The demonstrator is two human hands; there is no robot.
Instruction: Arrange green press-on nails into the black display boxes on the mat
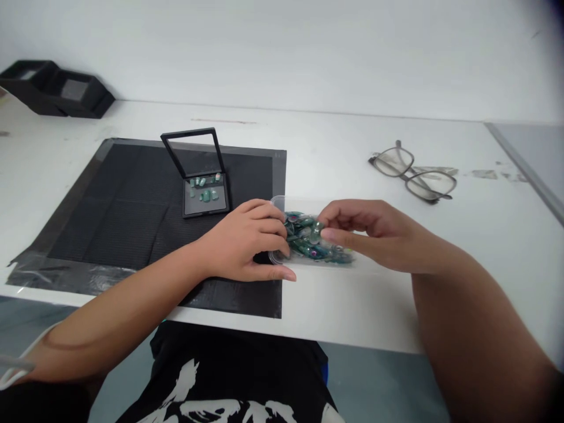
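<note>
A clear plastic box (278,202) full of glossy green fake nails (304,235) lies across the mat's right edge. My left hand (249,241) grips the box's left end, fingers curled over it and thumb along the near side. Over the box's right part, my right hand (374,235) pinches a green fake nail (316,231) between thumb and forefinger. Left of the box stands a black framed display case (189,202) with its clear-windowed lid raised. Several green fake nails (206,195) lie in it, one of them with a pinkish patch.
A black ribbed mat (118,200) taped round its edges covers the left part of the white table (335,305). Eyeglasses (409,171) lie at the right behind my right hand. Black open bins (66,91) stand at the back left, near the white wall.
</note>
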